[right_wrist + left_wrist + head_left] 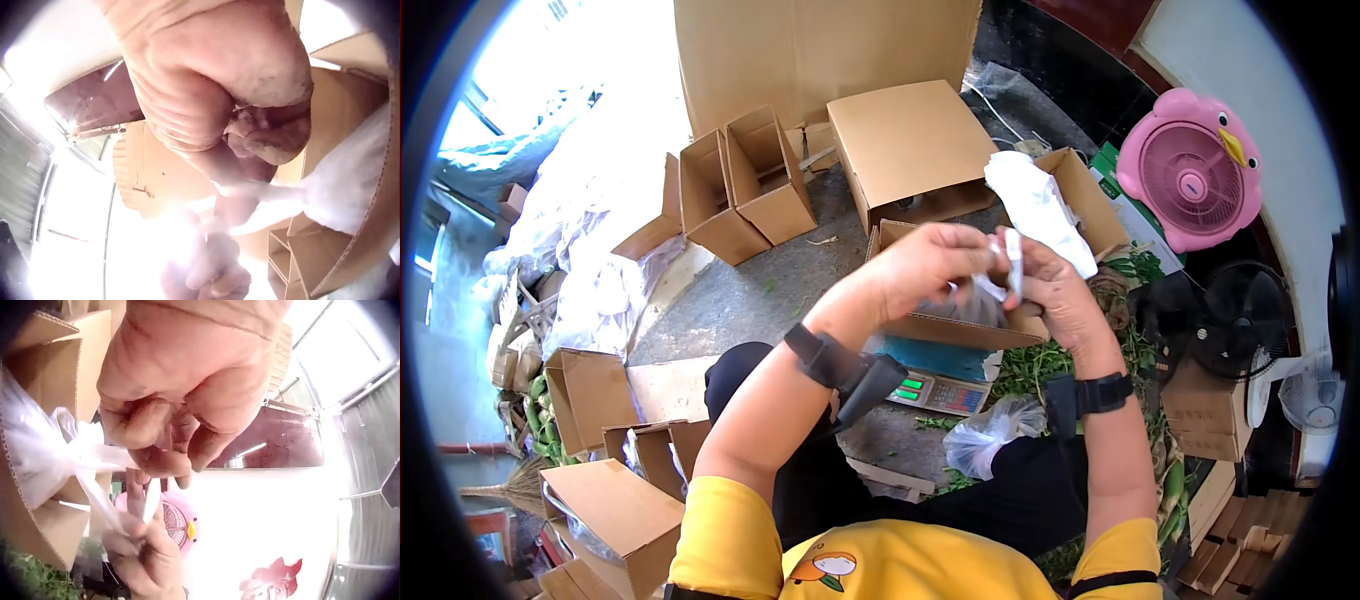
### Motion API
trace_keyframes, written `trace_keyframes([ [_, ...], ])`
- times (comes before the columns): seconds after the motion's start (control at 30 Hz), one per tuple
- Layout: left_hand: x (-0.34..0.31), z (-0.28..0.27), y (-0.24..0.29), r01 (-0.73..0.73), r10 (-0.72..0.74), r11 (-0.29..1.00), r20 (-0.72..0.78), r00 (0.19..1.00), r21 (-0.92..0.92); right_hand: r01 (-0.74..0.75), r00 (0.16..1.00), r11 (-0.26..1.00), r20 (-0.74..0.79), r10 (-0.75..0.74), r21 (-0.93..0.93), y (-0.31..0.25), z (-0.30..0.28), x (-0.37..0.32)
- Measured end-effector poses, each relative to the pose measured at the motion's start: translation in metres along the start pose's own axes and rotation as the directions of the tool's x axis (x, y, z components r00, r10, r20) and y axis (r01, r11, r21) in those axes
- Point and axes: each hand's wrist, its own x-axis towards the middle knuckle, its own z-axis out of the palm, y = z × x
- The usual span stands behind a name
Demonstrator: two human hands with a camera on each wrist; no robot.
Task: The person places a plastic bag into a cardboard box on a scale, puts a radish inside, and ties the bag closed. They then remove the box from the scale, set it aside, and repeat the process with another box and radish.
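A clear plastic bag (978, 305) sits in an open cardboard box (960, 330), its top gathered and twisted into white strands. Both hands are raised over it, close together. My left hand (925, 268) (187, 381) pinches one strand of the bag (34, 453) between curled fingers. Facing it, my right hand (1055, 290) (219, 81) grips another strand with thumb and fingers. In the right wrist view the gathered neck of the bag (347, 178) runs to the fingers. The bag's contents cannot be made out.
A scale (935, 392) with lit green displays lies below the box. Behind are a closed carton (915, 140), tall open boxes (770, 175) and a white bag (1035, 205). A pink fan (1190, 170) stands right, leafy greens (1040, 375) beside the box, more cartons (615, 510) lower left.
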Motion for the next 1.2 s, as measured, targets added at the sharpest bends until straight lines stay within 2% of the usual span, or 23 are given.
trace_keyframes([
  [0.03,0.000,0.003,-0.004,0.017,-0.017,1.000,0.082,0.996,0.007,0.043,0.998,0.999,0.038,-0.042,-0.014,0.005,0.008,0.004],
  [0.1,0.001,0.002,-0.007,0.006,-0.003,1.000,0.145,0.989,-0.020,0.051,0.997,0.999,0.062,-0.052,0.009,0.005,0.014,0.006],
  [0.17,-0.001,-0.006,0.002,0.046,-0.049,0.998,0.060,0.997,0.047,0.071,0.997,0.993,0.016,-0.070,-0.091,0.011,0.011,0.011],
  [0.23,0.007,-0.017,-0.005,0.006,-0.007,0.992,0.009,1.000,0.127,0.057,0.998,0.985,-0.004,-0.058,-0.165,0.018,0.001,0.014],
  [0.3,0.013,-0.026,-0.014,0.136,-0.040,0.892,-0.226,0.973,0.431,0.004,0.996,0.868,-0.072,-0.046,-0.496,0.024,-0.007,0.018],
  [0.33,0.020,-0.033,-0.023,0.224,-0.063,0.830,-0.312,0.948,0.511,0.053,0.997,0.795,-0.007,-0.072,-0.604,0.026,-0.013,0.015],
  [0.37,0.029,-0.040,-0.033,0.317,-0.101,0.792,-0.400,0.911,0.522,0.044,0.998,0.700,0.055,-0.006,-0.713,0.026,-0.020,0.013],
  [0.43,0.047,-0.060,-0.065,0.523,-0.226,0.714,-0.553,0.802,0.466,-0.267,0.931,0.692,0.007,0.366,-0.671,0.002,-0.024,0.002],
  [0.47,0.049,-0.063,-0.074,0.610,-0.262,0.627,-0.606,0.751,0.484,-0.228,0.942,0.756,0.056,0.330,-0.613,0.000,-0.037,-0.002],
  [0.5,0.052,-0.069,-0.090,0.573,-0.231,0.601,-0.565,0.792,0.557,-0.188,0.951,0.815,0.105,0.291,-0.548,0.001,-0.045,-0.006],
  [0.53,0.055,-0.070,-0.106,0.478,-0.029,0.456,-0.524,0.851,0.751,-0.195,0.959,0.787,0.055,0.278,-0.585,-0.009,-0.038,-0.012],
  [0.57,0.058,-0.069,-0.115,0.381,0.153,0.251,-0.425,0.892,0.890,-0.219,0.956,0.793,0.036,0.290,-0.568,-0.005,-0.045,-0.013],
  [0.63,0.056,-0.066,-0.110,0.401,0.064,0.354,-0.450,0.891,0.845,-0.258,0.962,0.777,-0.083,0.259,-0.574,0.009,-0.057,-0.010],
  [0.7,0.049,-0.043,-0.100,0.461,0.198,0.322,-0.535,0.822,0.827,-0.300,0.949,0.712,-0.270,0.160,-0.634,0.013,-0.066,-0.009],
  [0.77,0.034,-0.015,-0.076,0.341,0.227,0.182,-0.377,0.898,0.922,-0.169,0.958,0.731,-0.286,-0.037,-0.661,0.027,-0.097,-0.004],
  [0.8,0.024,-0.002,-0.069,0.274,0.166,0.097,-0.287,0.943,0.957,-0.230,0.935,0.704,-0.353,-0.032,-0.672,0.021,-0.097,-0.006],
  [0.83,0.016,0.006,-0.069,0.198,0.092,0.022,-0.199,0.976,0.980,-0.225,0.932,0.677,-0.358,-0.060,-0.701,0.019,-0.101,-0.005],
  [0.9,0.011,0.005,-0.075,0.074,-0.179,-0.047,-0.081,0.981,0.996,-0.149,0.942,0.733,-0.320,-0.098,-0.664,0.024,-0.116,0.000],
  [0.97,0.025,-0.001,-0.110,0.077,-0.011,-0.158,-0.080,0.997,0.984,-0.154,0.949,0.706,-0.302,-0.089,-0.692,0.025,-0.118,0.002],
  [1.0,0.028,-0.003,-0.111,0.043,0.068,-0.210,-0.029,0.997,0.977,-0.155,0.952,0.708,-0.296,-0.080,-0.689,0.025,-0.114,0.002],
  [1.03,0.030,-0.006,-0.111,0.060,0.075,-0.211,-0.045,0.996,0.976,-0.156,0.953,0.710,-0.295,-0.075,-0.687,0.023,-0.110,0.003],
  [1.1,0.030,-0.010,-0.109,0.008,0.121,-0.246,0.022,0.992,0.969,-0.149,0.958,0.721,-0.280,-0.064,-0.677,0.023,-0.117,0.005],
  [1.2,0.026,-0.014,-0.093,0.052,0.231,-0.259,0.010,0.973,0.965,-0.077,0.926,0.777,-0.334,-0.177,-0.625,0.026,-0.138,0.009],
])
